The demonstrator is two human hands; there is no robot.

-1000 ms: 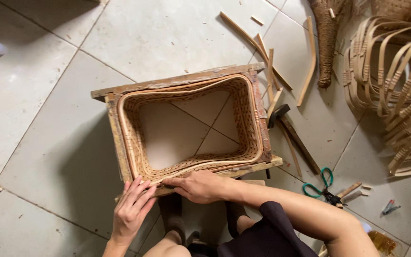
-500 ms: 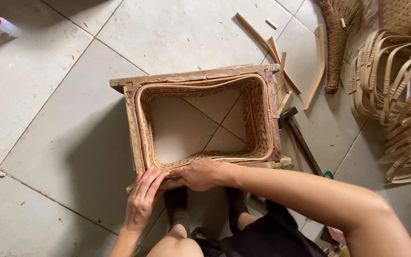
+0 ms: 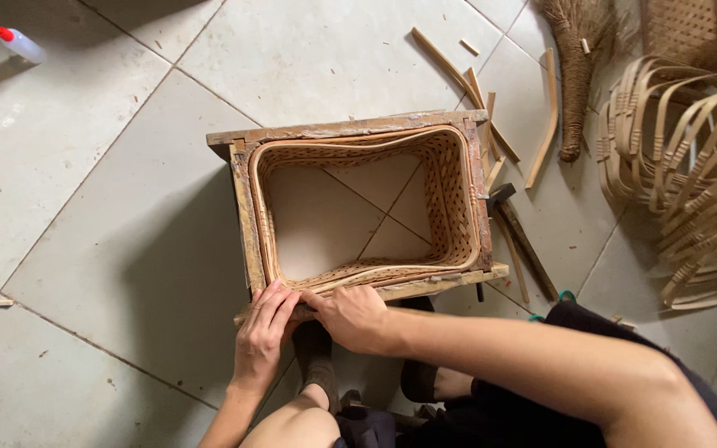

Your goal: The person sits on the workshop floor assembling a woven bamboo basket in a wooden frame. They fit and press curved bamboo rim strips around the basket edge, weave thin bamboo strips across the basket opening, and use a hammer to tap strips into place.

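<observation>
Both hands press flat, fingers loosely spread, gripping nothing, the left hand (image 3: 263, 336) and right hand (image 3: 354, 315) side by side on the near rail of the wooden frame (image 3: 342, 130) at centre frame, its long axis running left to right.

Pale tiled floor (image 3: 109, 207), wooden frame with woven basket (image 3: 358, 207) standing on it, loose wood strips (image 3: 475, 91) beside, hammer (image 3: 516, 232) right of frame, coiled cane strips (image 3: 682, 174) far right, squeeze bottle (image 3: 14, 43) top left
</observation>
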